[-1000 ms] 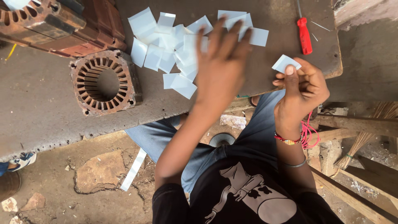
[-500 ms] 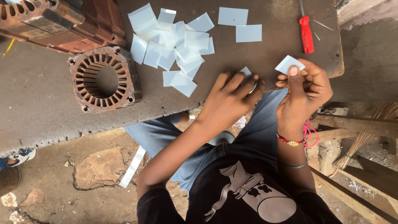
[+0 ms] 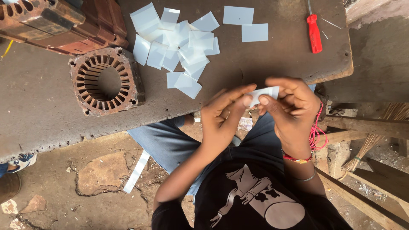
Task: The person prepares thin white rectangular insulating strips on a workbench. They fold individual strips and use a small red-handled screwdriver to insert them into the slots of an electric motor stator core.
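Both hands, the left hand (image 3: 221, 117) and the right hand (image 3: 292, 108), pinch one small white paper slip (image 3: 265, 93) between fingertips just above the counter (image 3: 264, 59) edge (the loose pile (image 3: 179, 42) lies well apart), so a clean fold probably needs even, aligned pressure.

Both hands (image 3: 260, 113) raised together, fingertips pinching (thumbs meeting)

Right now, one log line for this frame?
left hand: pinching paper slip | right hand: pinching same slip | paper pile, stator: on bench
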